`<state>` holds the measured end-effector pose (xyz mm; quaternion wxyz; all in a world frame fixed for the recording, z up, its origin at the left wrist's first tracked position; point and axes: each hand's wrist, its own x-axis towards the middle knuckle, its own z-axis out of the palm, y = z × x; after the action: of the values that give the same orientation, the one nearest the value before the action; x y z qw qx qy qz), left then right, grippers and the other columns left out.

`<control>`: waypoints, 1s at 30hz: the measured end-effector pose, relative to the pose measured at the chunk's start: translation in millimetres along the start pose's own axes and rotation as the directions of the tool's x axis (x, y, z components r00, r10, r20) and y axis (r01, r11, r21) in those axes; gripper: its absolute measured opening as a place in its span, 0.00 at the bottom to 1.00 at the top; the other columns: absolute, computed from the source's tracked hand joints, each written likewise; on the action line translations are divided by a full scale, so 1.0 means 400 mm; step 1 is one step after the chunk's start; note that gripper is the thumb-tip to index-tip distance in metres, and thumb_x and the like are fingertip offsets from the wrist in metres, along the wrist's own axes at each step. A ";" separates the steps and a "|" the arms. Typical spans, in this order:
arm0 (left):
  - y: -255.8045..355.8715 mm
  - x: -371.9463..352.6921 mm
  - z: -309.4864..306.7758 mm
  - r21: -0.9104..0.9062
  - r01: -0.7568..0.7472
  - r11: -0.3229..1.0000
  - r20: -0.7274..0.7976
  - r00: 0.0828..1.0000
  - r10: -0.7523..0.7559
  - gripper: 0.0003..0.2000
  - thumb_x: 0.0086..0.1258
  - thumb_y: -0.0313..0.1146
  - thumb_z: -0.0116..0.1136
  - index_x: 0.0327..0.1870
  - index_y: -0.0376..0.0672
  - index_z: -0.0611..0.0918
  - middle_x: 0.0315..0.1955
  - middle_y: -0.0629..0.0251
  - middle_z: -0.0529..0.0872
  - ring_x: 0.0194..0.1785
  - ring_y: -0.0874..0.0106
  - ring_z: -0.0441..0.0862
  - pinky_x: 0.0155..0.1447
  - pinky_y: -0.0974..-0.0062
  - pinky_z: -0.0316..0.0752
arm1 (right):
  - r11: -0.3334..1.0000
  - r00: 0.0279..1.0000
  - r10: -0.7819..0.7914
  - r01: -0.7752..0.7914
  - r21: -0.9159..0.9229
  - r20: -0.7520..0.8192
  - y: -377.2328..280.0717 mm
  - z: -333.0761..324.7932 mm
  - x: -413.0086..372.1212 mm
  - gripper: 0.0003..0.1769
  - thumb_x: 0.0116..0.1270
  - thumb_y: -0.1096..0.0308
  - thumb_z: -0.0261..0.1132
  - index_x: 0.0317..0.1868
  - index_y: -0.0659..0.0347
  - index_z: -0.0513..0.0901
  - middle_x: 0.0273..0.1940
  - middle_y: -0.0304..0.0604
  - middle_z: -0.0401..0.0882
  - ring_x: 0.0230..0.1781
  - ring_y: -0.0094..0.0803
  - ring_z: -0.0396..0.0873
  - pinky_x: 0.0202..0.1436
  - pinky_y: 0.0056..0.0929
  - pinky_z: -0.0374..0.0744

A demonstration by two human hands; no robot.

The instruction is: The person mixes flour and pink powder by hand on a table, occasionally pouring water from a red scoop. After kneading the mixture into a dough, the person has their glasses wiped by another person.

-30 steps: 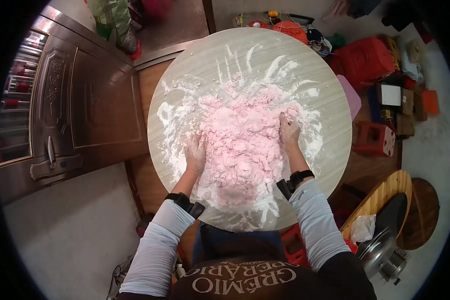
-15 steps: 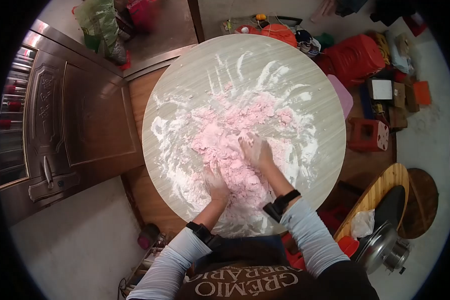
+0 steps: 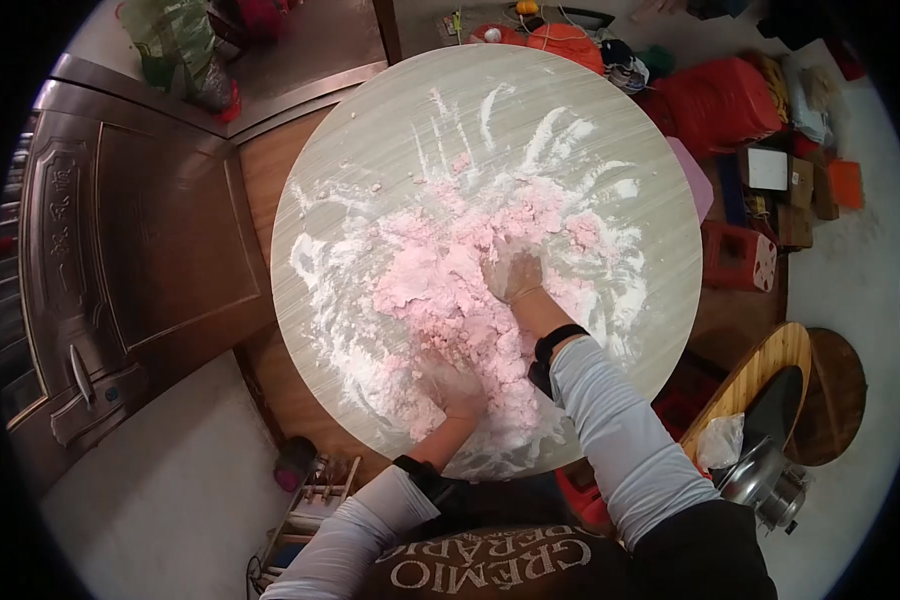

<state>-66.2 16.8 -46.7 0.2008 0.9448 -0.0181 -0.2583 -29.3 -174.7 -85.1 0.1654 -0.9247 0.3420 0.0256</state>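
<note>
Crumbly pink dough [image 3: 430, 280] lies heaped across the middle of a round table, with loose white flour [image 3: 345, 350] scattered around it. My left hand [image 3: 452, 386], dusted with flour, rests low in the near part of the heap, its fingers stretched into the crumbs and slightly blurred. Farther out, my right hand [image 3: 513, 272] is curled down against the right side of the dough, its fingertips partly hidden in it. Both wrists wear black bands below pale sleeves.
The round table [image 3: 370, 130] carries streaks of flour toward its far side. A brown door [image 3: 170, 240] stands at the left. Along the right are a red stool [image 3: 738, 256], boxes [image 3: 796, 190], a wooden board [image 3: 745, 385] and a metal pot [image 3: 765, 485].
My left hand has shifted right and nearer to me through the dough. My right hand has moved slightly away from me, and its fingers are more curled. The view has shifted a little.
</note>
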 end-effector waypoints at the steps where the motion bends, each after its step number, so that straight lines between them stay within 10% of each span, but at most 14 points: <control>1: 0.003 -0.006 -0.017 -0.081 0.003 0.997 0.014 1.000 -0.002 0.33 0.75 0.49 0.44 0.71 0.30 0.60 0.68 0.36 0.62 0.73 0.46 0.55 0.77 0.57 0.45 | 1.000 0.995 0.019 -0.017 -0.017 0.099 -0.005 -0.019 -0.004 0.27 0.63 0.48 0.56 0.55 0.58 0.80 0.48 0.59 0.82 0.50 0.56 0.79 0.58 0.48 0.73; 8: 0.036 0.180 -0.210 0.001 -0.275 0.962 -0.250 0.931 0.266 0.28 0.71 0.46 0.51 0.62 0.28 0.71 0.59 0.38 0.68 0.63 0.47 0.66 0.69 0.54 0.56 | 0.877 0.940 0.132 -0.258 0.404 0.314 0.058 -0.258 0.041 0.28 0.65 0.47 0.58 0.49 0.66 0.78 0.41 0.61 0.81 0.45 0.58 0.80 0.51 0.49 0.77; 12: 0.141 0.379 -0.222 -0.030 -0.416 0.909 -0.275 0.877 0.393 0.21 0.72 0.44 0.49 0.57 0.37 0.77 0.54 0.44 0.73 0.62 0.48 0.66 0.64 0.53 0.62 | 0.970 0.991 0.132 -0.124 0.211 -0.021 0.199 -0.201 0.188 0.25 0.65 0.49 0.60 0.46 0.66 0.81 0.39 0.60 0.82 0.43 0.54 0.81 0.49 0.45 0.78; 14: 0.119 0.473 -0.154 0.280 -0.665 0.693 -0.043 0.712 0.701 0.20 0.72 0.46 0.48 0.57 0.43 0.79 0.50 0.50 0.76 0.57 0.48 0.71 0.60 0.53 0.67 | 0.967 0.989 0.106 -0.079 0.244 -0.099 0.198 -0.166 0.201 0.24 0.65 0.49 0.60 0.44 0.65 0.82 0.38 0.60 0.83 0.42 0.53 0.82 0.48 0.44 0.79; 18: 0.194 0.395 -0.155 -0.051 -0.471 0.881 0.012 0.882 0.472 0.22 0.72 0.49 0.48 0.55 0.41 0.80 0.49 0.46 0.81 0.54 0.49 0.77 0.57 0.56 0.71 | 0.812 0.990 0.132 -0.138 0.567 0.051 0.008 -0.090 0.132 0.23 0.62 0.51 0.62 0.40 0.66 0.84 0.33 0.63 0.83 0.39 0.55 0.83 0.46 0.45 0.79; 20: 0.190 0.407 -0.117 0.044 -0.618 0.785 0.190 0.776 0.601 0.23 0.72 0.52 0.46 0.53 0.44 0.82 0.47 0.46 0.83 0.52 0.49 0.80 0.57 0.57 0.72 | 0.948 0.991 -0.016 -0.027 0.316 0.133 -0.051 -0.074 0.114 0.23 0.61 0.50 0.61 0.41 0.64 0.84 0.34 0.64 0.82 0.39 0.56 0.82 0.45 0.47 0.79; 24: 0.155 0.330 -0.153 -0.142 -0.611 0.779 0.231 0.745 0.626 0.23 0.71 0.53 0.46 0.41 0.40 0.84 0.42 0.44 0.84 0.50 0.50 0.79 0.55 0.55 0.70 | 0.917 0.963 -0.161 0.065 0.394 0.215 -0.079 -0.113 0.013 0.22 0.64 0.51 0.57 0.38 0.63 0.83 0.31 0.61 0.81 0.35 0.59 0.80 0.40 0.48 0.78; 28: 0.070 0.151 -0.196 -0.088 -0.861 0.501 -0.072 0.507 0.859 0.15 0.64 0.45 0.56 0.38 0.42 0.84 0.39 0.56 0.82 0.49 0.54 0.78 0.55 0.56 0.67 | 0.911 0.979 -0.178 0.127 0.392 0.097 -0.098 -0.186 -0.214 0.23 0.64 0.58 0.59 0.53 0.67 0.78 0.53 0.63 0.75 0.55 0.59 0.72 0.60 0.51 0.70; 30: 0.063 0.078 -0.187 -0.009 -0.845 0.535 -0.128 0.532 0.837 0.14 0.64 0.43 0.56 0.38 0.42 0.84 0.39 0.58 0.82 0.48 0.55 0.78 0.55 0.55 0.65 | 0.891 0.984 -0.175 0.164 0.423 -0.013 -0.093 -0.131 -0.282 0.23 0.59 0.60 0.62 0.49 0.69 0.79 0.49 0.63 0.76 0.50 0.59 0.73 0.55 0.52 0.71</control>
<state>-0.5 17.1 7.0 0.3339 0.8243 -0.4503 -0.0790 -95.3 -94.7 -6.9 0.3673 -0.8929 0.2552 -0.0514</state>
